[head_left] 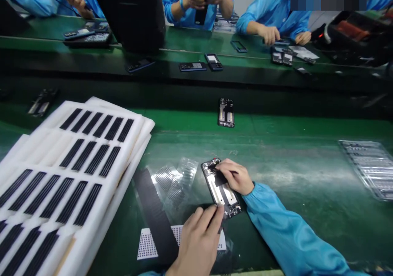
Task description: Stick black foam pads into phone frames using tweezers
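An open phone frame (219, 188) lies on the green mat in front of me, its inner parts showing. My left hand (198, 239) rests at its near end, fingers pressed against the lower edge. My right hand (235, 176) is closed in a pinch on thin black tweezers (216, 169), whose tip touches the upper part of the phone frame. A blue sleeve covers my right forearm.
White foam trays (76, 173) with rows of black strips are stacked at the left. Clear film sheets (175, 178), a black strip (153, 214) and a dotted white sheet (147, 243) lie beside the phone. Another phone frame (226, 112) lies further off. People in blue work opposite; plastic trays (368, 165) at right.
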Available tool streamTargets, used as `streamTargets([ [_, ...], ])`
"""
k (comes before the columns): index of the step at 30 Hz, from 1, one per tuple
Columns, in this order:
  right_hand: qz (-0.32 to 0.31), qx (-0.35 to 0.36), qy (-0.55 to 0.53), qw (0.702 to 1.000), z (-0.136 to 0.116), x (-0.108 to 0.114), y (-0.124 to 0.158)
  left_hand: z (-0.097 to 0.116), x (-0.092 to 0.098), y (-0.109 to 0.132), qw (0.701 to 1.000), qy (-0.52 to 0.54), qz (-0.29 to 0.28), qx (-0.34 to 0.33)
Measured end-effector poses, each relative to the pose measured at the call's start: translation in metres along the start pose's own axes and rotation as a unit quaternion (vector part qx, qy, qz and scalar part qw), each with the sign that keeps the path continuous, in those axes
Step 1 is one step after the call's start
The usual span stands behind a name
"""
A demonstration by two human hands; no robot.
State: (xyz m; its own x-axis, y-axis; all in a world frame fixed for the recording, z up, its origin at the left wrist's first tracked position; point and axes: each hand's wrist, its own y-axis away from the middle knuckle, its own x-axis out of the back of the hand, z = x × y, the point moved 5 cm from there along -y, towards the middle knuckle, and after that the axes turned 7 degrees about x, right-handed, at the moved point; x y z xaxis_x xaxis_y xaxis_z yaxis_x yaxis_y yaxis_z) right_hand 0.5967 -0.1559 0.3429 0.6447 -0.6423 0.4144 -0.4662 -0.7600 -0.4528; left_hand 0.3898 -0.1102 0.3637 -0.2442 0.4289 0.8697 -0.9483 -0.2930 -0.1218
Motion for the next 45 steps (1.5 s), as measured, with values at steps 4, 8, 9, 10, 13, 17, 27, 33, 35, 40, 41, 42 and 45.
streamTargets([
  [4, 0.112, 0.056, 0.007, 0.992, -0.002, 0.022, 0.003, 0.01, -0.006, -0.005, 0.997, -0.064, 0.024, -0.045],
  [8, 0.321, -0.163, -0.124, 0.925, 0.041, 0.066, 0.005, 0.022, -0.018, -0.01, 0.993, -0.088, 0.006, -0.08],
  [9, 0.335, -0.215, -0.184, 0.899, 0.052, 0.073, 0.005, 0.024, -0.021, -0.011, 0.992, -0.089, -0.002, -0.084],
  [10, 0.331, -0.254, -0.236, 0.878, 0.06, 0.077, 0.004, 0.026, -0.024, -0.013, 0.992, -0.09, -0.009, -0.087],
  [13, 0.269, -0.327, -0.326, 0.845, 0.074, 0.084, 0.004, 0.031, -0.033, -0.016, 0.99, -0.094, -0.024, -0.098],
  [17, 0.17, -0.358, -0.346, 0.85, 0.074, 0.084, 0.005, 0.035, -0.042, -0.016, 0.983, -0.133, -0.043, -0.119],
  [27, -0.225, -0.398, -0.188, 0.869, 0.036, 0.07, 0.019, 0.038, -0.034, -0.034, 0.97, -0.215, -0.094, -0.06],
  [33, -0.342, -0.321, 0.091, 0.879, -0.011, 0.055, 0.055, 0.046, -0.044, -0.017, 0.964, -0.255, -0.029, -0.069],
  [35, -0.334, -0.325, 0.126, 0.876, -0.019, 0.05, 0.069, 0.045, -0.047, -0.012, 0.966, -0.249, -0.021, -0.071],
  [40, -0.276, -0.351, 0.171, 0.878, -0.02, 0.044, 0.087, 0.044, -0.046, -0.01, 0.962, -0.246, -0.004, -0.115],
  [41, -0.268, -0.355, 0.171, 0.879, -0.019, 0.044, 0.088, 0.043, -0.045, -0.01, 0.963, -0.241, -0.001, -0.124],
  [42, -0.265, -0.357, 0.164, 0.881, -0.018, 0.045, 0.088, 0.043, -0.044, -0.01, 0.963, -0.235, 0.002, -0.133],
  [45, -0.274, -0.367, 0.11, 0.882, -0.015, 0.046, 0.09, 0.043, -0.043, -0.009, 0.963, -0.225, 0.004, -0.15],
])
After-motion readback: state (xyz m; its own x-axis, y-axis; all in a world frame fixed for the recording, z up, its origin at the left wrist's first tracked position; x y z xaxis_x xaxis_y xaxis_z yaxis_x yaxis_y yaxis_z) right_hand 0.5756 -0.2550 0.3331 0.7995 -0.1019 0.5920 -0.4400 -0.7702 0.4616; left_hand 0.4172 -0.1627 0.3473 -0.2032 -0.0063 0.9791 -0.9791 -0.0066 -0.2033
